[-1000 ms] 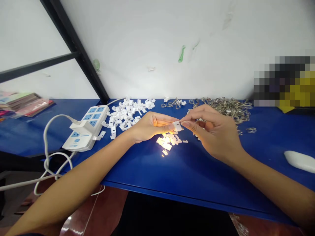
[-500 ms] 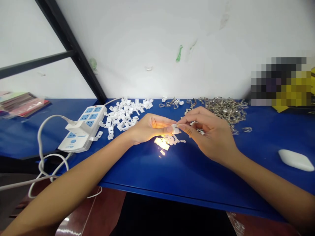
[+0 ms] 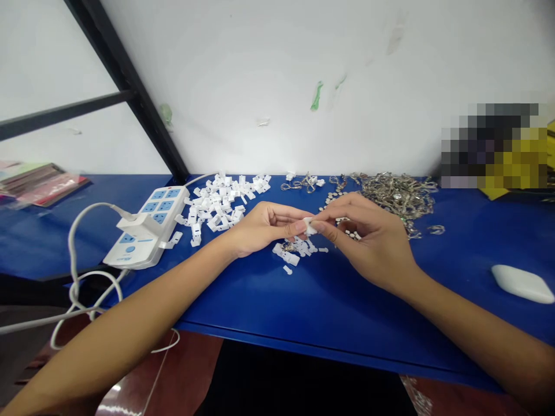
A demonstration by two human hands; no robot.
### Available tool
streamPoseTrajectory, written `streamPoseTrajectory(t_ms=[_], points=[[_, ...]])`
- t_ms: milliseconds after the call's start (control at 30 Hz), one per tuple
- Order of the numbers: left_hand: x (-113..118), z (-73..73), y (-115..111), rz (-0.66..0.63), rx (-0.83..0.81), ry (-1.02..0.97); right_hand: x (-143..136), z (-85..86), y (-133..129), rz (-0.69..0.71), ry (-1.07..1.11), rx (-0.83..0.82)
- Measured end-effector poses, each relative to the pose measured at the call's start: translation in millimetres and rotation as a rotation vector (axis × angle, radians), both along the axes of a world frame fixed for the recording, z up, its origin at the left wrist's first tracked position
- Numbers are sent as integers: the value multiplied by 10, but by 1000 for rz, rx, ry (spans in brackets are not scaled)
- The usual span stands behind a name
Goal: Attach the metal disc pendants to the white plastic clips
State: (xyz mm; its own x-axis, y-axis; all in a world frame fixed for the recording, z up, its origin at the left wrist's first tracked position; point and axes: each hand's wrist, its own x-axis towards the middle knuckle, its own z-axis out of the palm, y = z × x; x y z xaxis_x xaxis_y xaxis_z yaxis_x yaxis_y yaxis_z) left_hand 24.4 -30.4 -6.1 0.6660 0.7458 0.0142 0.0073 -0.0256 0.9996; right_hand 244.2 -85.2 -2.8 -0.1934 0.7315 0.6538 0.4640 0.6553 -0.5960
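Note:
A small white plastic piece (image 3: pixel 309 226) is pinched between my two hands above the blue table (image 3: pixel 260 306). My left hand (image 3: pixel 269 227) grips its left side between thumb and fingers. From the right, the thumb and forefinger of my right hand (image 3: pixel 368 231) close on the same piece. Fingertips cover much of it, so its exact form is hidden. Just below lies a small heap of flat white pieces (image 3: pixel 303 247), with a larger white plastic part (image 3: pixel 292 258) among them. Some tiny white bits (image 3: pixel 353 234) show under my right hand.
Many folded white plastic parts (image 3: pixel 221 199) are piled at the back left, beside a power strip (image 3: pixel 147 225) with a plugged-in adapter and looped white cable. Metal clips with loops (image 3: pixel 399 193) form a heap behind my right hand. A white rounded object (image 3: pixel 522 283) lies far right.
The bright orange glow by my left hand and over the small heap is gone. Both hands stay in nearly the same place, still holding the white piece.

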Motion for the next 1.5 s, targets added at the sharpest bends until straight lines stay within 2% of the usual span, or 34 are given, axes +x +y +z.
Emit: streamPoseTrajectory(t_ms=[100,267,400,1067,1500], points=[[7,22,-9,-13,-16,-7,10,-13,-11,19,36,-19],[-8,78,-12,38,-12,-51,-8,-32,-63,-62,-94,228],[-18,82,-13,68,-31,-14,-21,-61,-61,-28,-169,353],[24,27,-38,47,-55,-35,-10,-88,-62,-27,-154,317],[30,42,-40,53,-118,-57,2,-111,-65,-11,-156,304]])
